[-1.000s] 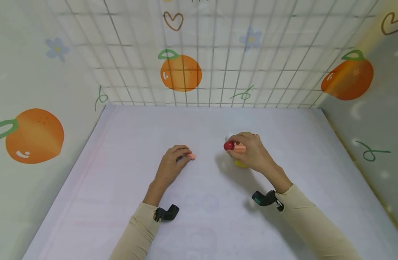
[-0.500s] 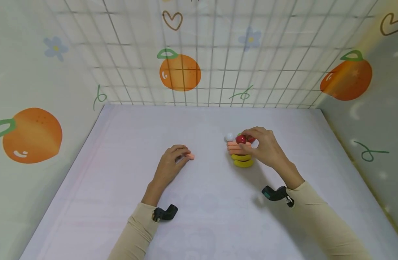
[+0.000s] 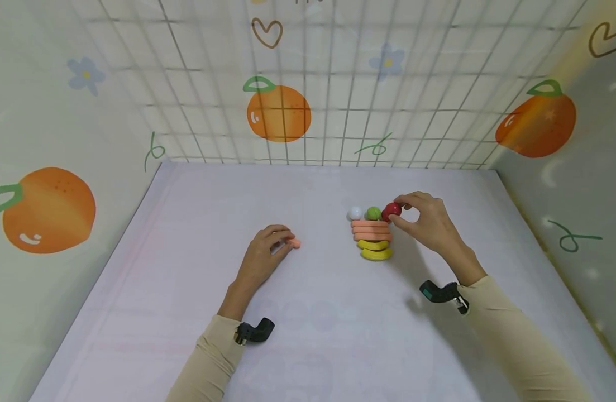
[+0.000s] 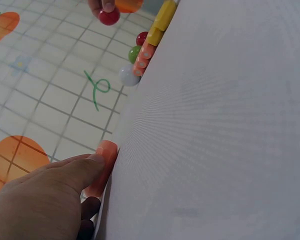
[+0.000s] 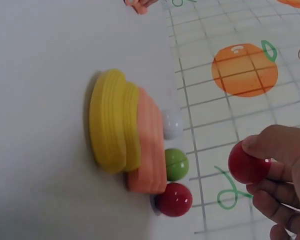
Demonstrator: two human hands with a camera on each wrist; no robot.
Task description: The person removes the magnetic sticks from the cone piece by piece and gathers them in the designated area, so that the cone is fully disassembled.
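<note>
My right hand [image 3: 428, 223] pinches a glossy red ball [image 5: 247, 165] between thumb and fingers, raised off the table. Below it, a second red ball [image 5: 174, 200] rests on the table, partly covered in the head view. Beside that ball sit a green ball [image 3: 373, 213] and a white ball [image 3: 355, 213] in a row. Several salmon-coloured sticks [image 3: 370, 230] lie side by side in front of the balls. Yellow curved pieces [image 3: 376, 254] like toy bananas lie nearest me. Further left, my left hand [image 3: 259, 254] pinches a short salmon-coloured stick [image 4: 107, 162] at the tabletop.
A pale tabletop [image 3: 308, 346] spreads under both hands. Behind it stands a white grid-patterned back wall [image 3: 333, 123] printed with oranges. Side walls flank the table, including a grey one [image 3: 574, 195] on the right.
My right hand has carried the red ball rightward, from over the sticks to above the red ball at the row's right end. The left hand has stayed in place.
</note>
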